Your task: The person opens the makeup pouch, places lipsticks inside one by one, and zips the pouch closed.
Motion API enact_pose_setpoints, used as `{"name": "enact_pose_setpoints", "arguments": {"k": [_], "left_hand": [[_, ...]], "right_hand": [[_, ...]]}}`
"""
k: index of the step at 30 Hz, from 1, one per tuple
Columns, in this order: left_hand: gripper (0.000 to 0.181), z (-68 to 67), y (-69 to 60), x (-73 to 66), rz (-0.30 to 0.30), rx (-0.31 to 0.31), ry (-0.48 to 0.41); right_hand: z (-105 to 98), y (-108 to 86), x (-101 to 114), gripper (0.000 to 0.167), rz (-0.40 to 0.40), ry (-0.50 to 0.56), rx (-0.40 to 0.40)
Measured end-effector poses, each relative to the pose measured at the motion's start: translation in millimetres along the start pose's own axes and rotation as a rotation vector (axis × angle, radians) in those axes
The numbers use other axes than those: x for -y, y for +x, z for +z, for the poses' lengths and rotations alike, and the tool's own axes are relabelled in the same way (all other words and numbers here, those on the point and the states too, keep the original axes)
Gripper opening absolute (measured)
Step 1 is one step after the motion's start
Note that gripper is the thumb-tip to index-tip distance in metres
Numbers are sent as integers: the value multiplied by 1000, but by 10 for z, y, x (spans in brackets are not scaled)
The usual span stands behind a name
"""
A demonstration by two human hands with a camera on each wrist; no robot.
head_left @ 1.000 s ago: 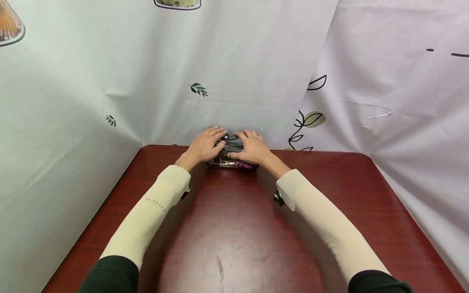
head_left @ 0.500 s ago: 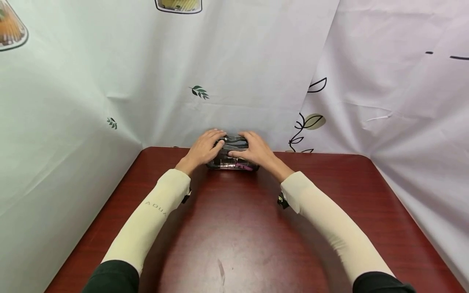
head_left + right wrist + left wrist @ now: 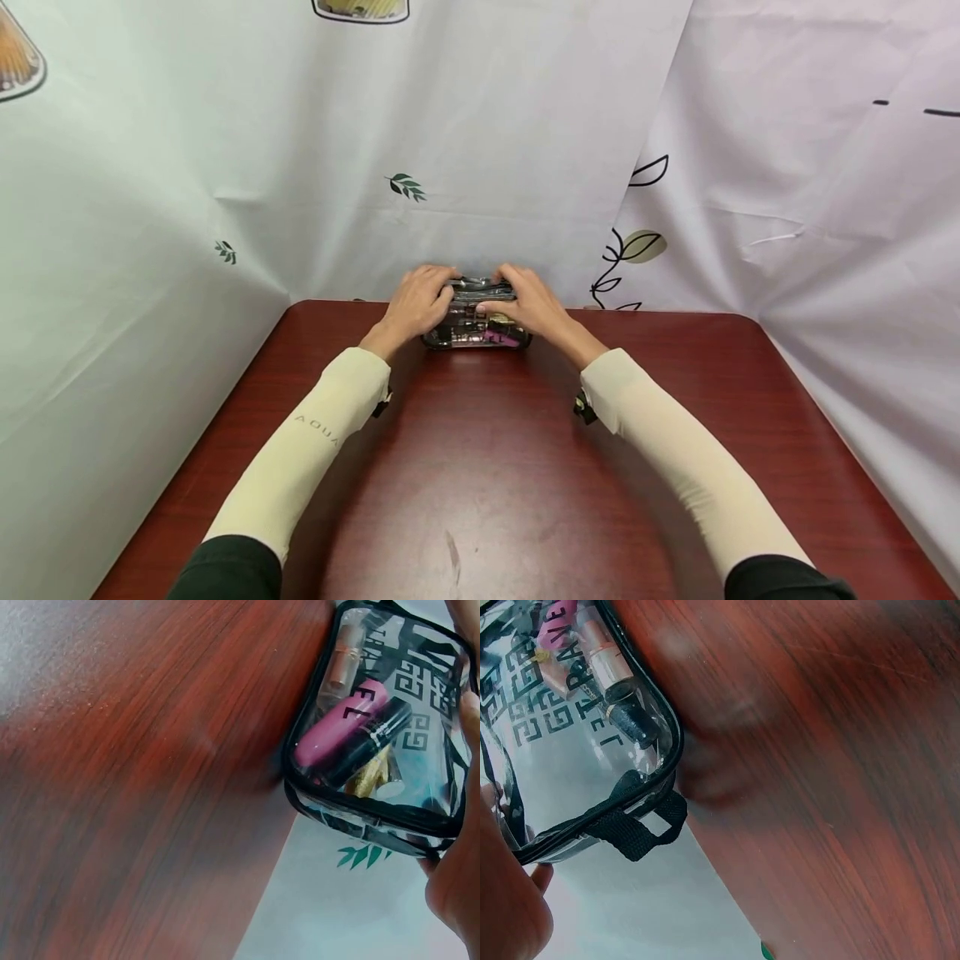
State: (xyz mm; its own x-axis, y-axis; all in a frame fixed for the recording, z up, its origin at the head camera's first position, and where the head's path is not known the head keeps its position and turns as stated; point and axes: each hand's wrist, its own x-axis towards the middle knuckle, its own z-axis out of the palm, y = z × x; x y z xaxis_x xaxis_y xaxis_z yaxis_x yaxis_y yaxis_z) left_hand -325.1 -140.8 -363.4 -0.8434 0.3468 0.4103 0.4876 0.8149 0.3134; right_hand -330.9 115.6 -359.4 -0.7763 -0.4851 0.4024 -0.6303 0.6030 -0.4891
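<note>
A clear cosmetic pouch [image 3: 468, 335] with black piping and black lettering stands upright at the table's far edge. My left hand [image 3: 415, 304] grips its upper left corner, fingers over the top and thumb in front. At the upper right, my right hand [image 3: 534, 307] holds it the same way, thumb across the front. Through the plastic in the right wrist view show a pink tube [image 3: 334, 733], a black tube [image 3: 373, 741] and something gold [image 3: 367, 776]. The left wrist view shows a black-capped tube [image 3: 634, 722] inside and a black strap loop [image 3: 641, 832] on the pouch's side.
The reddish-brown wooden table [image 3: 480, 467] extends from the pouch toward me. White cloth [image 3: 487, 125] printed with leaves hangs directly behind the far edge and along both sides.
My right hand has slid a little to the right along the pouch's top, uncovering more of its front. The left hand has barely shifted, and the pouch stays at the far edge.
</note>
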Motion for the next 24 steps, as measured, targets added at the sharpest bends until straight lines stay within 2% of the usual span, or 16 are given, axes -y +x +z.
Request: {"name": "enact_pose_setpoints", "arguments": {"k": [8,12,14,20,24], "left_hand": [[51,68,-1,-30,12,3,-9],[53,89,-4,-32,15,17,-40],[53,93,-11,-32,12,23,-64],[55,98,-31,-39,-26,43,-126],[55,105,-28,-56,-48,39,-137]], "right_hand": [[-18,-11,-24,50,-16,34,3],[-34,-30,-40,55,-6,45,11],[-34,-41,-60,62,23,50,22],[-28,-94,-123,78,177,93,33],[-37,-111,-140,80,206,109,46]]}}
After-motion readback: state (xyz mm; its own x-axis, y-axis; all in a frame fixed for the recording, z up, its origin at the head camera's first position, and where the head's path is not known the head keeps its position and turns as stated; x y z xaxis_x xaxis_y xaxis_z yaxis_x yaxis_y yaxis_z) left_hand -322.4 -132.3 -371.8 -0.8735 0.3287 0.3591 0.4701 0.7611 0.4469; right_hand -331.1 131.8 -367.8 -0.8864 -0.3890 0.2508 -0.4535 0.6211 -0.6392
